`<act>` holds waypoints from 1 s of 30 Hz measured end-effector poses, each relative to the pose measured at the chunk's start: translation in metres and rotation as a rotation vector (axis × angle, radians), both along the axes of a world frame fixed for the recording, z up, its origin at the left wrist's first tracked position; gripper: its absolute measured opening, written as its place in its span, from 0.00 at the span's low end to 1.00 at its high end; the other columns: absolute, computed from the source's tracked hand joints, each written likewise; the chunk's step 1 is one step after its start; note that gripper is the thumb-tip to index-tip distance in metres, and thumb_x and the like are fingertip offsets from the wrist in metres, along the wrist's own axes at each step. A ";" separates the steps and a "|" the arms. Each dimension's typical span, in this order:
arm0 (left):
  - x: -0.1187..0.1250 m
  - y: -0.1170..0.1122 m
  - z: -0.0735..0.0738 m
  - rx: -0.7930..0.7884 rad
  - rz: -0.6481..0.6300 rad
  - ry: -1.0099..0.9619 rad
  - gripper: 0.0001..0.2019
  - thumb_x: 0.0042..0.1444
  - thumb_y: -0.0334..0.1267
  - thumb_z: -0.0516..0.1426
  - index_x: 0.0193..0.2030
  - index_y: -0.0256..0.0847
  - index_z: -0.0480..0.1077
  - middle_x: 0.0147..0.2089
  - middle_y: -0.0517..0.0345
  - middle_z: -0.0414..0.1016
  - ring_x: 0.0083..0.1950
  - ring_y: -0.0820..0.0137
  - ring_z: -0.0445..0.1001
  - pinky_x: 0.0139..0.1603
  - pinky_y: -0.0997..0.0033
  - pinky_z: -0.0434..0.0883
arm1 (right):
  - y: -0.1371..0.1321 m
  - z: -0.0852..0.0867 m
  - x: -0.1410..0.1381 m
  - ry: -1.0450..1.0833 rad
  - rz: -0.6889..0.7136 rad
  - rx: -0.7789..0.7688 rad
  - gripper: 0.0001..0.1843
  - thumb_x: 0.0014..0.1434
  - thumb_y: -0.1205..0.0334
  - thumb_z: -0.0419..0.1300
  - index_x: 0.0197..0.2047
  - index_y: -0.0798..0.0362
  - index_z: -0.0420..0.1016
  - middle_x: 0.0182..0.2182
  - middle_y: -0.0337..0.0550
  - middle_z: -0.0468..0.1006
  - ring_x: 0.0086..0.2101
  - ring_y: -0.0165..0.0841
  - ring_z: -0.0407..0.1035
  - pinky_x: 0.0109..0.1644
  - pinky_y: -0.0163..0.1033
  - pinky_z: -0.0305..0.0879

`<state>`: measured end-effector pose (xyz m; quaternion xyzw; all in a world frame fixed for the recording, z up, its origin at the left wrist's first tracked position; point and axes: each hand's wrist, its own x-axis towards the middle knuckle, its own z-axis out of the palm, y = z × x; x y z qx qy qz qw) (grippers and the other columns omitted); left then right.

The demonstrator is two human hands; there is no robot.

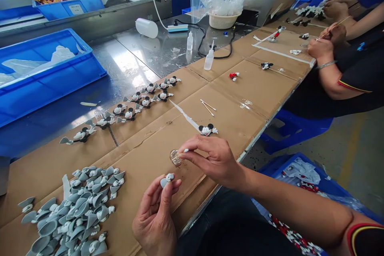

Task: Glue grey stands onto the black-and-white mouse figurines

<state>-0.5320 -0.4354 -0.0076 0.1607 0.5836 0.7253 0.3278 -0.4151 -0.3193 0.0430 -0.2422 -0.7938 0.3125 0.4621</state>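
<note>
Between its thumb and fingers, my left hand (157, 212) holds a small grey-and-white toy part (167, 180). My right hand (214, 160) is closed in a pinch on what looks like a cotton swab (186, 151), of which only a white tip shows. That hand is right beside a small round patch of clear, shiny stuff (176, 157) on the cardboard. Just beyond my right hand lies a mouse head piece (208, 129) with black ears. A heap of grey-and-white parts (78, 212) lies to the left of my left hand.
Rows of mouse head pieces (129, 114) line the cardboard (150, 152). Farther off are two cotton swabs (207, 107), a dropper bottle (209, 59), a red toy part (233, 76) and a blue bin (51, 76). A co-worker's hands (327, 44) are at the right.
</note>
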 end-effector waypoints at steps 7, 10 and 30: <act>0.000 0.001 0.001 -0.016 0.009 -0.002 0.11 0.46 0.37 0.70 0.37 0.38 0.78 0.34 0.53 0.83 0.31 0.65 0.82 0.37 0.75 0.79 | 0.007 -0.016 -0.002 -0.057 -0.036 0.073 0.02 0.63 0.70 0.62 0.37 0.55 0.74 0.31 0.39 0.79 0.32 0.27 0.73 0.40 0.31 0.68; -0.001 0.001 0.001 -0.005 0.009 -0.008 0.12 0.45 0.36 0.70 0.37 0.38 0.78 0.34 0.53 0.83 0.31 0.65 0.82 0.37 0.75 0.79 | 0.006 -0.017 -0.002 -0.065 -0.037 0.083 0.02 0.63 0.70 0.62 0.37 0.55 0.74 0.31 0.39 0.79 0.32 0.27 0.73 0.40 0.31 0.68; -0.001 0.001 0.005 0.016 -0.014 -0.043 0.11 0.47 0.37 0.69 0.38 0.38 0.78 0.34 0.53 0.83 0.31 0.67 0.82 0.36 0.74 0.80 | -0.017 0.005 -0.001 0.167 0.089 -0.176 0.05 0.58 0.74 0.66 0.35 0.55 0.78 0.31 0.39 0.81 0.32 0.27 0.75 0.38 0.30 0.72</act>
